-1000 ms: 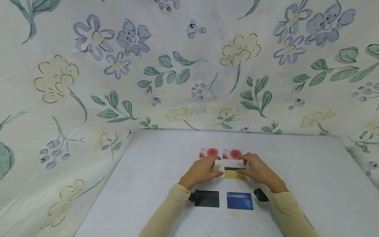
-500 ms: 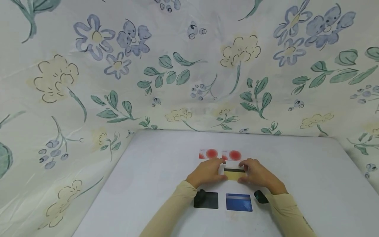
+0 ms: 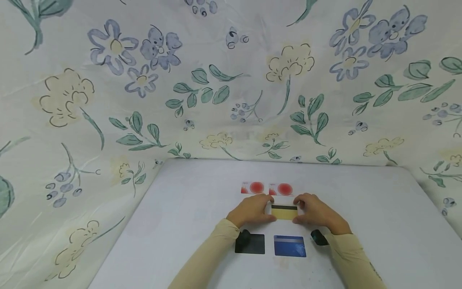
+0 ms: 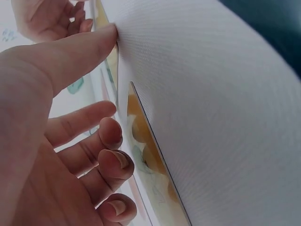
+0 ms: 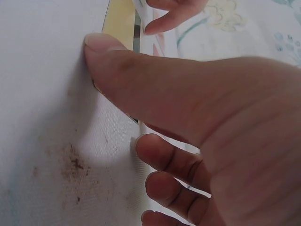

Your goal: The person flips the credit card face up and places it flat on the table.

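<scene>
A yellow card with a black stripe lies flat on the white table. My left hand pinches its left end between thumb and forefinger. My right hand pinches its right end the same way. In the right wrist view the right thumb presses the cloth at the striped card's near edge. The left wrist view shows my left thumb stretched to the striped card's corner. A second yellowish card lies under the curled left fingers.
Two white cards with red circles lie just beyond the hands. A black card and a blue card lie nearer me, between my sleeves. Flowered cloth hangs behind and beside the table.
Both hands have closed in from either side onto the ends of the striped yellow card. The yellow edge that showed by the left hand is now covered.
</scene>
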A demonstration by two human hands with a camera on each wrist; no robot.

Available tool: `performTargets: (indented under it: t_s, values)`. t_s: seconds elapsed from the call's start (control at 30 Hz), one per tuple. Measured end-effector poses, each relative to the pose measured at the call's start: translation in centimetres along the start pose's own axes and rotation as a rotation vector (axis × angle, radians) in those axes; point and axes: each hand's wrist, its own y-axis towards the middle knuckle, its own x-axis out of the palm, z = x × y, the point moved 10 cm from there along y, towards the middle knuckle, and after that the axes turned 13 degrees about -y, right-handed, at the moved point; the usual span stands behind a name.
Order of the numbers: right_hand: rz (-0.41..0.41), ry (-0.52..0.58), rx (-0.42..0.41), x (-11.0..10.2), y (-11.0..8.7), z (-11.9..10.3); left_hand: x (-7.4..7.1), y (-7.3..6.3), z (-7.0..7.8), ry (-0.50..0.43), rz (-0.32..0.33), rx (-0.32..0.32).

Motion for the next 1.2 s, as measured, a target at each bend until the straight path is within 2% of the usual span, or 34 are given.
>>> performTargets:
  t_s: [0.43,0.7,1.2]
  values:
    - [-0.025,0.061,0.039,0.62,0.26,0.92,-0.01,0.35,0.15,-0.016,-0.010,0.000]
    - [-0.007,0.074,0.000,0.55,0.38,0.78,-0.01,0.53,0.05,-0.009,-0.005,-0.007]
    - [-0.004,0.024,0.011,0.10,0.24,0.67,-0.06,0.46,0.19,0.003,0.001,-0.016]
